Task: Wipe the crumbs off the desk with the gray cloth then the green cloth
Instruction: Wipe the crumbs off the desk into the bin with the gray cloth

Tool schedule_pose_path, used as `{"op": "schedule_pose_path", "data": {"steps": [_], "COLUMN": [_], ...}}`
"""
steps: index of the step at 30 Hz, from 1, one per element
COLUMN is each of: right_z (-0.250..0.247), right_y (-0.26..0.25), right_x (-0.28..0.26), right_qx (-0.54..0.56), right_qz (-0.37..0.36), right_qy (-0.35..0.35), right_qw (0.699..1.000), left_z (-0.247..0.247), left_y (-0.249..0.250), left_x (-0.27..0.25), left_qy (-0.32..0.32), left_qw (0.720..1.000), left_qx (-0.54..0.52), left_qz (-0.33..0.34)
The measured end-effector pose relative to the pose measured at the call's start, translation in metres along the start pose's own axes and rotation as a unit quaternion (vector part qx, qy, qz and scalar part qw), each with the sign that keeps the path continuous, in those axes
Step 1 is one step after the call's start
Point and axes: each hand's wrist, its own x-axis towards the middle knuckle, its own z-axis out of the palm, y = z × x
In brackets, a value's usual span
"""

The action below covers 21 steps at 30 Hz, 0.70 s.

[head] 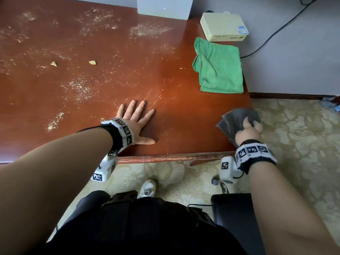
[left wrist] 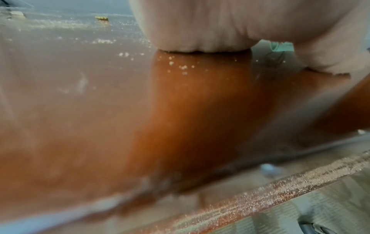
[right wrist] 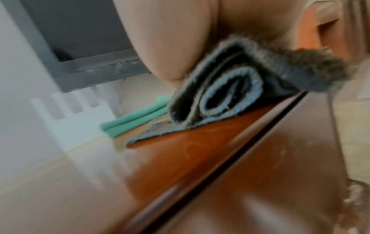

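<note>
Reddish-brown and glossy, the desk (head: 180,129) runs across the upper part of the head view, with patterned beige carpet (head: 294,144) below and to the right of it. Pale crumbs (head: 81,89) lie in scattered patches over the left and middle of the top, along with 2 larger yellowish bits (head: 92,62) farther back. More crumbs dust the desk's front lip (left wrist: 280,186) in the left wrist view.

The left hand (head: 137,124) lies flat, palm down on the desk near the front edge, fingers straight and spread, pointing away from the person, holding nothing.

The right hand (head: 247,132) curls around the gray cloth (head: 237,119) at the desk's near right corner. The cloth is bunched and folded on itself; part of it rests on the wood at the very edge, and part sticks out past the fingers over the carpet.

The green cloth (head: 219,68) lies folded flat by the right edge of the desk, well apart from both hands, its long axis running front to back. Just behind it sits a cream box (head: 223,26), and a white panel (head: 164,6) stands at the back.
</note>
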Motion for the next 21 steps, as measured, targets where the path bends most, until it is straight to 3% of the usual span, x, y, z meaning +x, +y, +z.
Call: {"op": "schedule_pose_path", "data": {"steps": [3,5,7,9,12,14,15,18,21], "right_z": [0.026,0.049,0.058,0.05,0.036,0.038,0.043,0.063,0.085], "right_y": [-0.025,-0.04,-0.052,-0.058,-0.064,-0.073,-0.079,-0.098,-0.114], "right_x": [-0.035,-0.065,-0.081,-0.075,-0.048,-0.044,-0.048,-0.074,-0.106], "right_qx": [-0.028,-0.056,-0.075,-0.025,0.074,0.031,-0.016,-0.101,-0.151], "right_qz": [-0.168,-0.305,-0.39,-0.386,-0.233,-0.164,-0.171,-0.327,-0.512], "right_qy": [-0.007,-0.045,-0.074,-0.039,0.038,0.024,0.02,0.011,-0.047], "right_qw": [0.985,0.95,0.915,0.921,0.969,0.986,0.985,0.94,0.845], "left_z": [0.0,0.002,0.005,0.009,0.016,0.02,0.022,0.024,0.026], "left_y": [-0.002,-0.005,-0.012,-0.022,-0.039,-0.047,-0.049,-0.054,-0.057], "left_x": [-0.001,-0.003,-0.007,-0.012,-0.022,-0.027,-0.029,-0.033,-0.035], "left_qy": [0.001,0.001,-0.001,-0.005,-0.003,0.005,0.007,0.006,0.014], "left_qw": [1.0,1.0,1.0,0.999,0.996,0.994,0.992,0.989,0.986], "left_qx": [-0.004,-0.012,-0.02,-0.032,-0.062,-0.081,-0.089,-0.108,-0.117], "left_qz": [0.004,0.004,-0.005,-0.022,-0.057,-0.079,-0.088,-0.106,-0.12]}}
